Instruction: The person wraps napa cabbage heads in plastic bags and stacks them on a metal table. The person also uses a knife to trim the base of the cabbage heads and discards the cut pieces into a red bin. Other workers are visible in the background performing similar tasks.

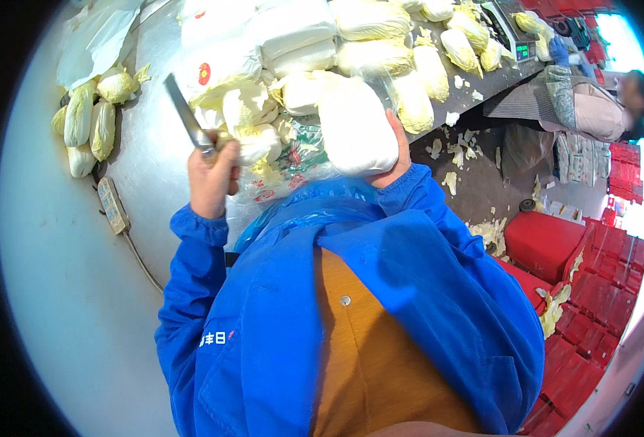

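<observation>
My left hand (211, 177) grips a knife (187, 116) by its handle, the blade pointing up and to the left. A large pale napa cabbage (356, 127) rests in my right hand (399, 147), whose fingers are partly hidden beneath and behind it. Clear plastic film (378, 82) shows by the cabbage's upper right. Between my hands lie trimmed cabbage pieces (256, 145) and a printed plastic bag (300, 147) on the metal table (147, 142). Wrapped white cabbages (297, 33) are stacked farther back, beside bare yellow-leaved ones (374, 54).
Several cabbages (103, 123) and a power strip (113, 205) are at the left. A digital scale (521, 50) stands at the back right, near a co-worker (579, 104). Leaf scraps (458, 150) litter the floor by a red bin (543, 243).
</observation>
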`<state>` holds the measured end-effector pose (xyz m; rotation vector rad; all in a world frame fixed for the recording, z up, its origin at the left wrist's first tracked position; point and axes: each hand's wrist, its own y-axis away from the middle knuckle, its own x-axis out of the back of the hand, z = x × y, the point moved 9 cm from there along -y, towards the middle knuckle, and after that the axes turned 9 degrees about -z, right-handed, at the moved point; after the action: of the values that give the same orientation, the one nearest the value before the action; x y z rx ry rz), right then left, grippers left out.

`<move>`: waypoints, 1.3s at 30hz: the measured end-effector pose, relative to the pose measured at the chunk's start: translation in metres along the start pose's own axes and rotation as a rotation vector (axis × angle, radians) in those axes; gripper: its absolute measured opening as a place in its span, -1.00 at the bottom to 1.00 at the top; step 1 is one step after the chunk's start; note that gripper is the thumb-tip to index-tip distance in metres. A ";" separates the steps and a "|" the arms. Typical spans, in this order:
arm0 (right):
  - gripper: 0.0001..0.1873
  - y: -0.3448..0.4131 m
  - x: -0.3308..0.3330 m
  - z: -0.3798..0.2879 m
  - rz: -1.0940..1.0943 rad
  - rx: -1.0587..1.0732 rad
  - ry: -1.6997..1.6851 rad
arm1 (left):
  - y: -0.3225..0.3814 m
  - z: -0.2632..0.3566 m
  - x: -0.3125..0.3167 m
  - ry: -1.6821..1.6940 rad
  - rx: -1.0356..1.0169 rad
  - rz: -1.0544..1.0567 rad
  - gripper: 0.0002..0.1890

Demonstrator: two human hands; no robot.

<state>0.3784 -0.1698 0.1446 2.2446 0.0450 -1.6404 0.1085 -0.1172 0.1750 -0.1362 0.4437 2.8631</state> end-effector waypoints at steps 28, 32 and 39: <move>-0.26 -0.010 -0.009 -0.016 0.028 0.109 0.165 | -0.033 -0.021 -0.011 -0.550 -0.191 0.020 -0.58; -0.28 -0.017 -0.015 -0.038 0.081 0.207 0.454 | -0.033 0.010 -0.023 -0.420 -0.139 -0.037 -0.49; -0.27 -0.011 -0.002 0.010 -0.025 0.010 0.451 | -0.021 -0.017 -0.095 0.092 0.060 -0.300 -0.68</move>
<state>0.3661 -0.1615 0.1413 2.5833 0.1783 -1.1152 0.2068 -0.1245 0.1653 -0.2978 0.4815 2.5540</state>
